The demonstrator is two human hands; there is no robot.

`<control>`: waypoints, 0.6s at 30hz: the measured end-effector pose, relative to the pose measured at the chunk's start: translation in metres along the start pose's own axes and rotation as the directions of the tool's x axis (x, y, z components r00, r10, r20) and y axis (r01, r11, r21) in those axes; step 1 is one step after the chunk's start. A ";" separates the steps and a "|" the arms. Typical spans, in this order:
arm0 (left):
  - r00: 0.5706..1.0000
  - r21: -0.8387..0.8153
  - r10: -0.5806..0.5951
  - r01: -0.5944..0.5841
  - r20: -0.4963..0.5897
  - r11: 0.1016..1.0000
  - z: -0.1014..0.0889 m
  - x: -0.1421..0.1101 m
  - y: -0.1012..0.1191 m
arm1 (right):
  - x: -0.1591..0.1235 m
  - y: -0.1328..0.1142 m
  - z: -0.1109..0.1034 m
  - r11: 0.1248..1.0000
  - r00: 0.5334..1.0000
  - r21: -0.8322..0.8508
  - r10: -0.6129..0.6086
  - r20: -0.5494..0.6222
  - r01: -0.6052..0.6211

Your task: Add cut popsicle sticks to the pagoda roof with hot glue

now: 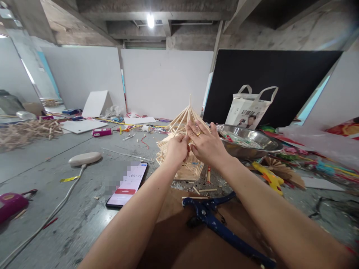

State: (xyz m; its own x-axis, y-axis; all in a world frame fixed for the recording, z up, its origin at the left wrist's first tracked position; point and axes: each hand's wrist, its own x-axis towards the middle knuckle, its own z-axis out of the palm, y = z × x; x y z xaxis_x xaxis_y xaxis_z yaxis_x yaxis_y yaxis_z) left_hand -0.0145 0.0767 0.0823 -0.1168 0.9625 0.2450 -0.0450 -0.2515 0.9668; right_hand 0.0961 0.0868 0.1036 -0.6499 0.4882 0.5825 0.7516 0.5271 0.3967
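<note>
Where the right hand touches sticks, a bowl crowds it.

Room left of stick model (phone nearer); metal bowl blocks right.

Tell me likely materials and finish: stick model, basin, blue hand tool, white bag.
Stick model: looks like bare wood, matte; pale tan sticks.
Basin: metal, likely stainless steel, polished; silvery with bright reflections.
Blue hand tool: perhaps painted metal; pale specks could be chips or spatter.
White bag: fabric or nonwoven, can't tell which; matte, printed, looped strap handles.
</note>
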 end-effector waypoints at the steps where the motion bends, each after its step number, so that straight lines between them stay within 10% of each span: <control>1: 1.000 -0.019 -0.012 0.012 0.005 1.000 0.001 -0.001 0.001 | 0.000 0.000 0.000 1.000 1.000 -0.004 -0.003 -0.001 0.003; 18: 0.979 -0.114 -0.145 0.162 0.144 0.980 -0.006 -0.007 0.015 | -0.002 0.007 0.001 0.999 0.999 -0.028 -0.032 0.013 0.032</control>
State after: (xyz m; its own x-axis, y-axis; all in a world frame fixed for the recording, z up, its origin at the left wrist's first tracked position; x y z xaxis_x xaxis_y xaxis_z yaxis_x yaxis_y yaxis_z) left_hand -0.0202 0.0656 0.0942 0.0350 0.9933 0.1102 -0.1762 -0.1024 0.9790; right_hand 0.1020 0.0901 0.1048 -0.6749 0.4800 0.5604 0.7331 0.5227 0.4352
